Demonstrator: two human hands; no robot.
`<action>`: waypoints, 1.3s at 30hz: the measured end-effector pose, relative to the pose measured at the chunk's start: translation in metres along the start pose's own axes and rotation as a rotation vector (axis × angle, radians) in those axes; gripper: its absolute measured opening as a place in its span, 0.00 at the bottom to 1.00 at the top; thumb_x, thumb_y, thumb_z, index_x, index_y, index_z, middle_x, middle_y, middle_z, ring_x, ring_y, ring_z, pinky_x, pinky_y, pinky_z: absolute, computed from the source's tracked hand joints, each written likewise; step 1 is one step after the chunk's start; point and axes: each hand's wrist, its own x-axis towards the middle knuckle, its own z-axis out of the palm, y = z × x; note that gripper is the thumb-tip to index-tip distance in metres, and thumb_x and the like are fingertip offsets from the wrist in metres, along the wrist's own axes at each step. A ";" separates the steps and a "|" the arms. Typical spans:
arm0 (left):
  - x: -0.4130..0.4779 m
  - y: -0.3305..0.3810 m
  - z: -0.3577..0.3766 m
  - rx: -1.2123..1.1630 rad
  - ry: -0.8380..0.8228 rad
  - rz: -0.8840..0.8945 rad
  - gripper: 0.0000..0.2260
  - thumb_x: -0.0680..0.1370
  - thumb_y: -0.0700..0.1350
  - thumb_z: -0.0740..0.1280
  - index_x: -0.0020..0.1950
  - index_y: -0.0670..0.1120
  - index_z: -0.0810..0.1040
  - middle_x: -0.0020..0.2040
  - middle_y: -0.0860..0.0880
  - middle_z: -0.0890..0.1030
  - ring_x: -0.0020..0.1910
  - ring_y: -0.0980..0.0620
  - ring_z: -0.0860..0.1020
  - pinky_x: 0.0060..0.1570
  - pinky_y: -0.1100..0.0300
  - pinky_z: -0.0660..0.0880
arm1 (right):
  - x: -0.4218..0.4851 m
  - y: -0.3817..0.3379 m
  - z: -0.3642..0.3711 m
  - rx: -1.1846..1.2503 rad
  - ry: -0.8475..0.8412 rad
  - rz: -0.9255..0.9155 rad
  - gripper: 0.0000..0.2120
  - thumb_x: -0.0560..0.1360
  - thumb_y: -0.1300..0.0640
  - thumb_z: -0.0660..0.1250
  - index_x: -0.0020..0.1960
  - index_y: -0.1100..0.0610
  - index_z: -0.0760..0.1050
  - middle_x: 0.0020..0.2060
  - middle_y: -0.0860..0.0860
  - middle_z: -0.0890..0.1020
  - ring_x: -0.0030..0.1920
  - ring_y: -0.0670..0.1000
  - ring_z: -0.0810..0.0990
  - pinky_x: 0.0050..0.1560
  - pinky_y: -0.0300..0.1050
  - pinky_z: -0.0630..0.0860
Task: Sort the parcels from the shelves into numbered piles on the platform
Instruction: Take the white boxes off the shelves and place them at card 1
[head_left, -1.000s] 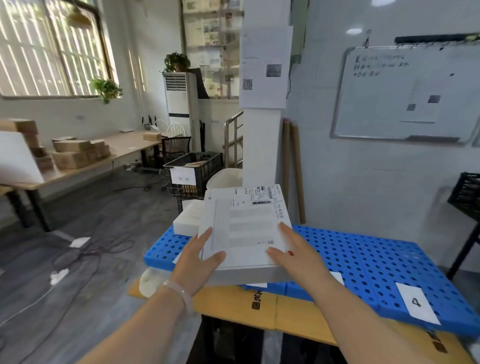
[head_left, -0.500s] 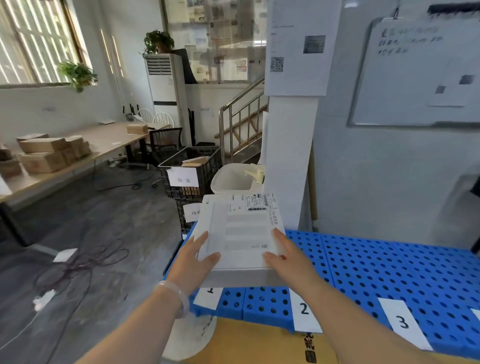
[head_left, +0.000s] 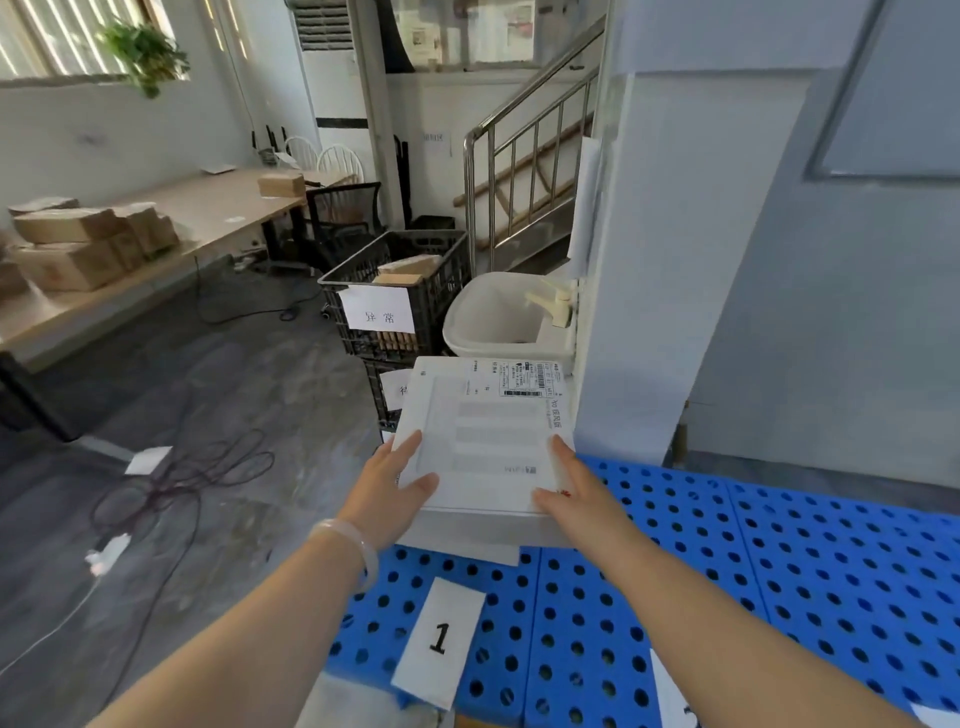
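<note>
White flat parcel at the left end of the blue platform, behind the "1" label.

Parcel was a shallow white box, broad face up and roughly level, with a barcoded shipping label at its far right corner and faint grey print bands across the top. Left hand and right hand lay on its near corners, visible fingers straight, thumbs on top. Contact between box and platform could not be resolved. Platform was blue perforated plastic; the "1" label was a white paper slip lying flat near the front edge.
</note>
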 end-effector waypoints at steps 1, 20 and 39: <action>0.011 -0.004 0.000 0.013 -0.016 -0.010 0.27 0.80 0.50 0.63 0.77 0.56 0.57 0.78 0.51 0.52 0.76 0.50 0.56 0.72 0.57 0.56 | 0.009 0.002 0.004 0.008 -0.003 0.006 0.34 0.79 0.54 0.62 0.77 0.40 0.47 0.76 0.41 0.53 0.75 0.47 0.56 0.75 0.48 0.53; 0.117 -0.096 0.005 -0.149 -0.134 -0.013 0.27 0.78 0.50 0.67 0.74 0.59 0.62 0.72 0.61 0.59 0.66 0.65 0.57 0.65 0.65 0.58 | 0.092 0.022 0.073 0.072 0.170 0.221 0.32 0.80 0.53 0.62 0.76 0.37 0.49 0.76 0.41 0.54 0.67 0.44 0.63 0.61 0.37 0.61; 0.103 -0.107 -0.002 -0.174 -0.139 -0.027 0.28 0.76 0.51 0.69 0.73 0.61 0.63 0.76 0.56 0.59 0.73 0.58 0.59 0.68 0.60 0.58 | 0.072 0.022 0.084 0.118 0.248 0.217 0.36 0.77 0.51 0.67 0.75 0.36 0.50 0.73 0.40 0.61 0.68 0.44 0.65 0.67 0.42 0.63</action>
